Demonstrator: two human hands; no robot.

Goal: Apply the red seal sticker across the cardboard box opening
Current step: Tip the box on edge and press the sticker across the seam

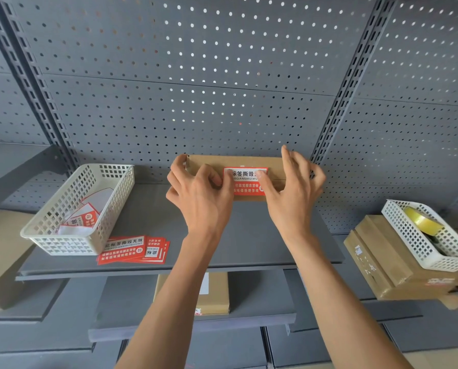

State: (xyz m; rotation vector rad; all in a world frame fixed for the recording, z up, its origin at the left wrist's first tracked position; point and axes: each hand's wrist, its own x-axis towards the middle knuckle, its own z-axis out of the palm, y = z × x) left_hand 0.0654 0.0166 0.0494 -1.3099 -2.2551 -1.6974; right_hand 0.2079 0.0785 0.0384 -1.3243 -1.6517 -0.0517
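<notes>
Both hands [201, 198] forward, fingers [265, 186] pressing

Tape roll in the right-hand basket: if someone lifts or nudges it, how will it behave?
The tape roll leans on edge against the white basket wall, so a nudge would probably make it roll or drop flat. It looks like a thin hollow ring, likely light for its size. Its glossy yellow surface may be a bit slippery, though the open centre should give an easy hold.
</notes>
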